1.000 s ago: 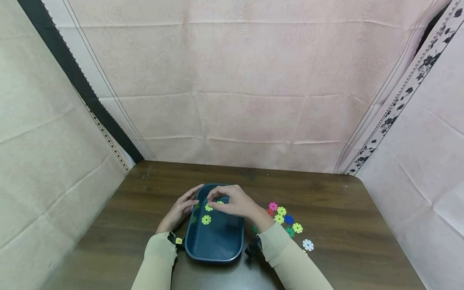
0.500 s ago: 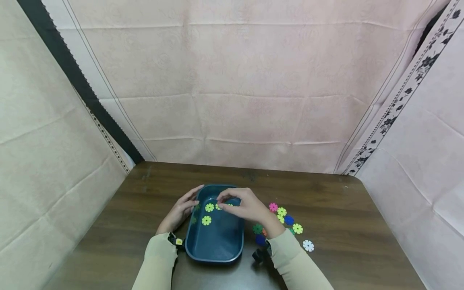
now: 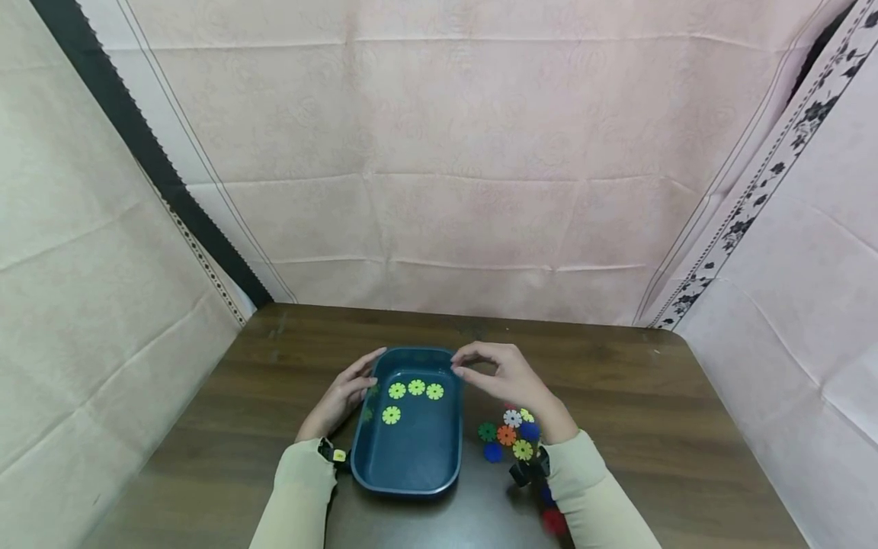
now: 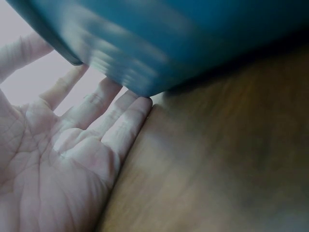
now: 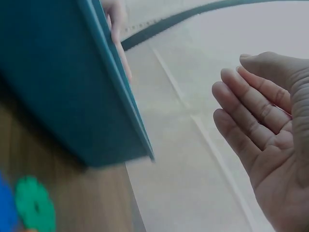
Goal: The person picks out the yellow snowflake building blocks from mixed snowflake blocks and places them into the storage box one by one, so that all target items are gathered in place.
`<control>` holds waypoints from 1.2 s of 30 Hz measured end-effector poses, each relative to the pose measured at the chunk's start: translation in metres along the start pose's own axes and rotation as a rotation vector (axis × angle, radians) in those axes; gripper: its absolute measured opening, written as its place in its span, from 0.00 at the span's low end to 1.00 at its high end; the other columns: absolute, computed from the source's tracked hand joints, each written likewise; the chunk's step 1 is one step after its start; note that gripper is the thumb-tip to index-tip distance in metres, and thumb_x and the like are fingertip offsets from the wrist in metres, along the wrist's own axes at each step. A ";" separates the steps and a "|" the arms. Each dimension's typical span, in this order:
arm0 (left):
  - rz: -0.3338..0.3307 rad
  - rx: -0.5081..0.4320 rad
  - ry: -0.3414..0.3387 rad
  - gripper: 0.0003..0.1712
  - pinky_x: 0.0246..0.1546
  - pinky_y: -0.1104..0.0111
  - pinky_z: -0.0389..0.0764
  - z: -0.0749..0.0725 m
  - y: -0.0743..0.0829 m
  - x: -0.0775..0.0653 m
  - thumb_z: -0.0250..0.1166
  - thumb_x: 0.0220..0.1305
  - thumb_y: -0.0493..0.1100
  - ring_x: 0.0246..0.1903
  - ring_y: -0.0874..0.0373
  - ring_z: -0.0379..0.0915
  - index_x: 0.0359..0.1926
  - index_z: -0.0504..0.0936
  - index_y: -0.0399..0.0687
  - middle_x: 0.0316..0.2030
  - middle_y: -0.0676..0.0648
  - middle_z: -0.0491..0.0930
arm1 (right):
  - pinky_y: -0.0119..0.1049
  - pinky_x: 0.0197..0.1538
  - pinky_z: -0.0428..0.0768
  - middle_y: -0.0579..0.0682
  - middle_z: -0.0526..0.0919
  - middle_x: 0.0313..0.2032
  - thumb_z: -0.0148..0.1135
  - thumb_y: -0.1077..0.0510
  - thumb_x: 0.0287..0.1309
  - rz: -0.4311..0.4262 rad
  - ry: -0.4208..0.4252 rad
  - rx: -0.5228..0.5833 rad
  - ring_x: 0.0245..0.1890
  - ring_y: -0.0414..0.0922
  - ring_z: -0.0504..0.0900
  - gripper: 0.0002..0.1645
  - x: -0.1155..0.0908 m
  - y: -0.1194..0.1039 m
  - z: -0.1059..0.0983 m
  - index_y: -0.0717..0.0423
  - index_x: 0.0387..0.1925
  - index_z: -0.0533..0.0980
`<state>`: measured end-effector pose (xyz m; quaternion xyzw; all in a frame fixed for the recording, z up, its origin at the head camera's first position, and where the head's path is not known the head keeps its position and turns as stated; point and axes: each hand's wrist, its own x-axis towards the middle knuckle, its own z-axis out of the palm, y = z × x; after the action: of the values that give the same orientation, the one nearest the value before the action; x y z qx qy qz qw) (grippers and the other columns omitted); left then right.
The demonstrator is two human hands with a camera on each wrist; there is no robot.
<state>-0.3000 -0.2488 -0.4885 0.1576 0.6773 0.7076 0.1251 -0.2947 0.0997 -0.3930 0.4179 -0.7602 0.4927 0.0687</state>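
Observation:
A dark blue tray [image 3: 411,457] lies on the table, with several yellow-green flower-shaped discs [image 3: 416,387] on its floor toward the far end. My left hand [image 3: 341,396] rests along the tray's left side. In the left wrist view, the fingertips [image 4: 140,104] of its extended fingers meet the tray's outer wall [image 4: 145,53]. Just beyond the tray's far right corner is my right hand [image 3: 504,374], raised with loosely bent fingers. Nothing shows between its thumb and fingers [image 5: 239,101] in the right wrist view.
Several loose flower discs in orange [image 3: 506,435], white [image 3: 512,418], green [image 3: 487,432] and blue [image 3: 492,453] lie right of the tray, partly under the right forearm. A red disc [image 3: 554,521] sits nearer the front. Cloth walls [image 3: 439,191] enclose the wooden table [image 3: 288,358].
My right hand has moved right, from over the tray to outside its far right corner, uncovering the row of yellow-green discs. The left hand and tray have stayed put.

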 end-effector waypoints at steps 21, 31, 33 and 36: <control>-0.009 -0.004 0.008 0.31 0.61 0.63 0.72 0.001 0.004 0.000 0.53 0.75 0.40 0.68 0.45 0.65 0.76 0.63 0.60 0.73 0.45 0.62 | 0.33 0.46 0.81 0.45 0.87 0.43 0.68 0.49 0.64 0.485 0.186 -0.094 0.43 0.43 0.85 0.18 -0.123 0.078 -0.071 0.55 0.49 0.82; 0.007 -0.003 -0.010 0.32 0.58 0.63 0.75 -0.001 0.002 0.001 0.53 0.76 0.39 0.66 0.40 0.66 0.77 0.61 0.57 0.73 0.41 0.62 | 0.37 0.42 0.73 0.44 0.81 0.46 0.71 0.47 0.61 0.380 0.073 -0.309 0.41 0.42 0.73 0.18 -0.140 0.099 -0.063 0.47 0.51 0.82; 0.007 0.000 -0.014 0.32 0.58 0.63 0.75 -0.002 0.001 0.001 0.53 0.76 0.39 0.66 0.40 0.66 0.77 0.61 0.57 0.73 0.40 0.62 | 0.38 0.41 0.71 0.44 0.81 0.46 0.72 0.48 0.60 0.350 0.070 -0.350 0.40 0.42 0.71 0.18 -0.138 0.099 -0.060 0.48 0.50 0.83; 0.005 0.004 -0.018 0.32 0.59 0.63 0.74 -0.002 0.000 0.001 0.53 0.76 0.39 0.66 0.41 0.66 0.77 0.61 0.56 0.73 0.40 0.62 | 0.38 0.41 0.70 0.43 0.79 0.46 0.74 0.49 0.58 0.352 0.076 -0.378 0.40 0.41 0.69 0.17 -0.138 0.098 -0.058 0.47 0.48 0.83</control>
<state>-0.3021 -0.2502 -0.4880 0.1658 0.6773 0.7051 0.1289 -0.2929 0.2413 -0.5024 0.2403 -0.8965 0.3618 0.0875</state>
